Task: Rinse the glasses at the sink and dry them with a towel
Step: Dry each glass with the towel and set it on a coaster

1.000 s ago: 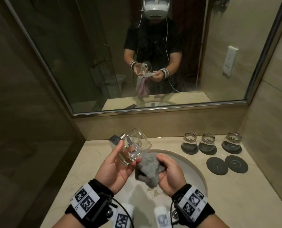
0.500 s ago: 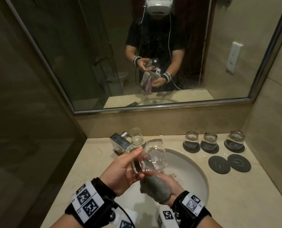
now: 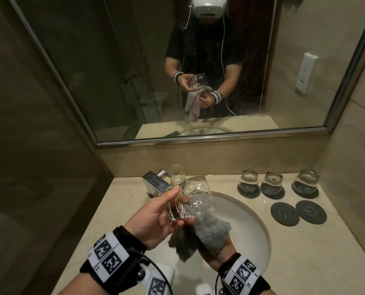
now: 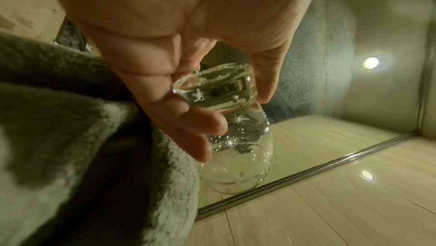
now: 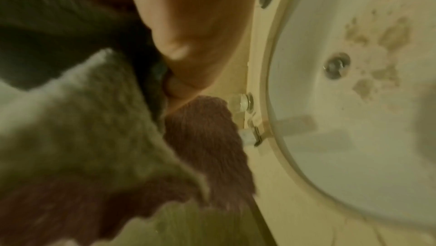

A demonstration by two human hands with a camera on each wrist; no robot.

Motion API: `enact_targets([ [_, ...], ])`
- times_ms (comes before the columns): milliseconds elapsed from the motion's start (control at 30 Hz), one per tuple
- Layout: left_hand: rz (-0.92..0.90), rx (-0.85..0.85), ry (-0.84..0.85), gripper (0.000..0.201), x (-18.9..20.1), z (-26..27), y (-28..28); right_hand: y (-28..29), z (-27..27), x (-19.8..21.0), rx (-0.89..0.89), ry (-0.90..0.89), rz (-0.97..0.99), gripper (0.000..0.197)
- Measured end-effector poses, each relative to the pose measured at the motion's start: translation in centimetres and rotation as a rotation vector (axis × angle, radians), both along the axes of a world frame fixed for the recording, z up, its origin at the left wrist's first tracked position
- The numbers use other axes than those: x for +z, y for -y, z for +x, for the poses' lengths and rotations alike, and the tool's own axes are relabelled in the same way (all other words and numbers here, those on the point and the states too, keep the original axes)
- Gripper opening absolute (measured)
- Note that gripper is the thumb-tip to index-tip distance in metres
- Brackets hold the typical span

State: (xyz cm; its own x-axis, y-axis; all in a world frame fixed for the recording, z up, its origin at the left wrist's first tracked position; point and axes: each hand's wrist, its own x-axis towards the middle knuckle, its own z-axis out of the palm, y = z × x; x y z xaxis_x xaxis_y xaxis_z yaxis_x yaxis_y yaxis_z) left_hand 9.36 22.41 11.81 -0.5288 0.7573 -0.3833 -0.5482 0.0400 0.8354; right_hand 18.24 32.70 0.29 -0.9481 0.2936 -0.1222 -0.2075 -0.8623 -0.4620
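Over sink [image 3: 251,220], glass [image 3: 195,201] in left hand [image 3: 156,220]

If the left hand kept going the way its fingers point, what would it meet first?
Likely the chrome faucet behind the clear drinking glass that the left hand holds; depth is unclear.

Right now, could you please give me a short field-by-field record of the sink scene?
left hand: left hand grips the held glass by its base, tilted over the sink
right hand: right hand, mostly hidden, holds the grey towel against the glass
glass surface: droplets visible
dried glasses: three upside-down glasses on coasters
free coasters: two empty coasters
waiting: one upright glass by the tap
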Motion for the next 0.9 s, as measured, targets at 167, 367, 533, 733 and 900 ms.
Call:
enact_targets([
  [167, -0.037, -0.063, -0.044, 0.036, 0.2, -0.4, 0.1, 0.3, -0.9, -3.9, 0.043, 0.079, -0.338, 0.073],
  [367, -0.115, 0.097, -0.128, 0.036, -0.1, -3.1, 1.6, -2.0, -1.0, -2.6, -0.14, -0.131, -0.36, 0.044],
  [533, -0.198, 0.162, -0.142, 0.038, -1.2, -3.8, 2.4, -2.2, -0.2, -0.9, -0.074, -0.106, -0.277, 0.035],
  [733, -0.214, 0.12, -0.175, 0.058, -1.2, -3.3, 2.3, -2.5, -0.9, -1.6, -0.014, 0.067, -0.162, 0.052],
  [900, -0.243, 0.104, -0.207, 0.055, -1.4, -2.7, 2.0, -2.4, -1.5, -0.7, -0.097, 0.226, 0.183, 0.024],
])
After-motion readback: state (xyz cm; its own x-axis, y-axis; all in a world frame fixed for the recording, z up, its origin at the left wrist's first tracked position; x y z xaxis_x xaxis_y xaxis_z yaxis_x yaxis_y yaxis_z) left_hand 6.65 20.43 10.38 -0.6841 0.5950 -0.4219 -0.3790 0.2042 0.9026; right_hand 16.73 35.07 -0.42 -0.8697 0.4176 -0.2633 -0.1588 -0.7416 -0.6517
